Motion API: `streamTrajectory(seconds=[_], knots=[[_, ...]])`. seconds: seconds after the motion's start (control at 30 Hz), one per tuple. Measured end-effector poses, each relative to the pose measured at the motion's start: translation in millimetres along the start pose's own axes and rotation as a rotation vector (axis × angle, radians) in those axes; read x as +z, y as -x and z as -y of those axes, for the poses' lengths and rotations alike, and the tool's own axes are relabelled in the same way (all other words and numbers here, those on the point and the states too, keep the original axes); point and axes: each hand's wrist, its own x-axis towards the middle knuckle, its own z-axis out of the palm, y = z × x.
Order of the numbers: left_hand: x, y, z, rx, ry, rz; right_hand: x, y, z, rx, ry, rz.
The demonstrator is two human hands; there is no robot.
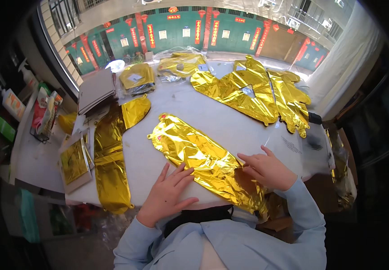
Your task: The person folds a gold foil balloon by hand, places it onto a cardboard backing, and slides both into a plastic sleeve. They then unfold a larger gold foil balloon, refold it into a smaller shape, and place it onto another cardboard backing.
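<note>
Crinkled gold foil balloon (199, 146), flat, elongated, slanting across pale tabletop (140, 157). Left hand (169, 191): fingers spread at glossy edge. Right hand (270, 170) over balloon's lower half (pinching or not, cannot tell).

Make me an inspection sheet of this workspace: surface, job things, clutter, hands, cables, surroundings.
Surface: white-covered table.
Job's things: long crinkled gold foil piece, lying diagonally by the hands.
Clutter: curved gold foil piece, left; stack of flat grey pieces, far left; gold foil packs in clear plastic, far side; more gold foil, far right.
Hands: left hand spread at the foil's near-left edge; right hand by its right edge; contact uncertain.
Cables: nothing seen.
Surroundings: white pump bottle, left; green doors with red banners beyond.
</note>
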Motion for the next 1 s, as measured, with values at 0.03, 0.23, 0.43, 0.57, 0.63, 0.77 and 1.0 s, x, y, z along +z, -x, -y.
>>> streamTrajectory(seconds=[0.03,0.23,0.43,0.57,0.63,0.77,1.0], knots=[[-2.6,-0.4,3.6,0.009,0.008,-0.004,-5.7,2.6,3.3,-0.025,-0.055,0.094],[6.4,-3.0,0.8,0.094,0.048,-0.167,18.0,-15.2,-14.5,-0.300,0.124,-0.348],[32.8,9.0,-36.0,0.200,0.108,-0.193,39.6,-15.4,-29.1,-0.544,0.155,-0.339],[54.0,10.7,-51.4,0.039,-0.006,-0.160,41.5,-21.5,-25.5,-0.589,0.121,-0.387],[58.8,9.0,-53.2,0.012,-0.088,-0.143,44.2,-21.7,-22.3,-0.594,0.093,-0.374],[62.5,9.6,-56.4,-0.015,-0.099,-0.141,52.7,-18.0,-24.0,-0.655,0.080,-0.296],[69.6,17.8,-53.2,0.024,-0.232,-0.147,55.5,-4.7,-19.5,-0.721,0.101,-0.265]])
